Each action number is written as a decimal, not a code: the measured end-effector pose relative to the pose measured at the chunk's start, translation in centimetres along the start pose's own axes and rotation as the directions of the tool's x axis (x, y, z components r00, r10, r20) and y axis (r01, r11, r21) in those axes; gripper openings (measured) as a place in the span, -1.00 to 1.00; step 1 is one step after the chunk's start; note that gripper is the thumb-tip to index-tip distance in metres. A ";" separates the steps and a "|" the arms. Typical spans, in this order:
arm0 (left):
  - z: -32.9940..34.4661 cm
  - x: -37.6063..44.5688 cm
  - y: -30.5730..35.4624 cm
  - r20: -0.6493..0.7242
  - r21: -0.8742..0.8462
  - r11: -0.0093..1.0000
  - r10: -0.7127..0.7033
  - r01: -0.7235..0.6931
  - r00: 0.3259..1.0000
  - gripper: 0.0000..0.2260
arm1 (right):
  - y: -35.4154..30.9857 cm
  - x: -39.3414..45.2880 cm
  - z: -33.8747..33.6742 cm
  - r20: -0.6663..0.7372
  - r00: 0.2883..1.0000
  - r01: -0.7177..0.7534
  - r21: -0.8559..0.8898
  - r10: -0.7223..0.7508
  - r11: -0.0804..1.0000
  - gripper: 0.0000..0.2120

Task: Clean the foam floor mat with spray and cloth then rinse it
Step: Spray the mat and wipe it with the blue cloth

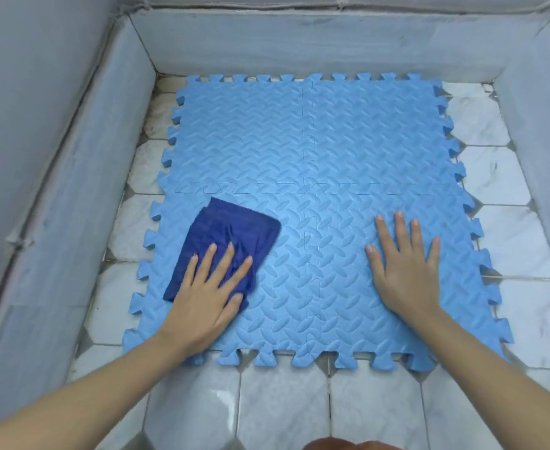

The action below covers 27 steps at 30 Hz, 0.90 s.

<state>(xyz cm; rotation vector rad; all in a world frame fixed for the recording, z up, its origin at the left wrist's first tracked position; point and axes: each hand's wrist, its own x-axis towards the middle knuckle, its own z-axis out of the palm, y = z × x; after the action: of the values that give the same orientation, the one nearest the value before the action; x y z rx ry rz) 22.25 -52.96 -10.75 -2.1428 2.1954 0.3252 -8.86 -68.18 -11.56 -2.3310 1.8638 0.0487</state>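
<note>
A light blue foam floor mat (315, 151) made of interlocking puzzle tiles lies flat on the white tiled floor. A folded dark blue cloth (231, 228) rests on its near left tile. My left hand (208, 297) presses flat on the cloth's near part, fingers spread over it. My right hand (403, 271) lies palm down on the near right tile, fingers apart, holding nothing. No spray bottle is in view.
White floor tiles (283, 407) with dark grout surround the mat. Low grey walls (82, 164) enclose the area on the left, the far side and the right (540, 131). A strip of bare floor runs along the near edge.
</note>
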 end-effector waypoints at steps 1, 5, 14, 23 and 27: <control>0.3 -2.2 0.7 0.028 0.036 0.991 0.125 -0.126 0.992 -0.51 | 0.1 0.0 0.1 -0.007 1.000 0.017 -0.002 -0.017 1.000 -0.43; 1.4 -4.7 3.9 0.069 0.086 0.940 0.324 -0.329 0.943 -0.49 | 0.2 0.0 0.1 -0.031 0.999 0.023 -0.003 -0.023 1.000 -0.44; -0.2 10.8 8.4 -0.057 -0.083 0.982 -0.176 0.171 0.983 -0.45 | 0.3 0.6 -1.5 0.039 0.997 0.063 0.138 -0.069 0.988 -0.52; 0.5 5.8 12.4 -0.033 -0.006 0.932 0.361 -0.362 0.932 -0.55 | 12.2 -1.1 -1.9 -0.031 0.976 -0.206 0.210 0.217 0.956 -0.52; 1.1 6.6 15.3 0.013 0.029 0.824 0.566 -0.566 0.824 -0.49 | 12.2 -1.1 -0.8 -0.107 0.962 -0.213 0.282 0.251 0.935 -0.55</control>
<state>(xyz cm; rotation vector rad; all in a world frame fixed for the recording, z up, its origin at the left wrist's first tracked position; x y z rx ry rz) 6.71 -59.07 -11.34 -1.4108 2.7710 0.3097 -21.06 -69.86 -11.87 -1.9711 2.0576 -0.3298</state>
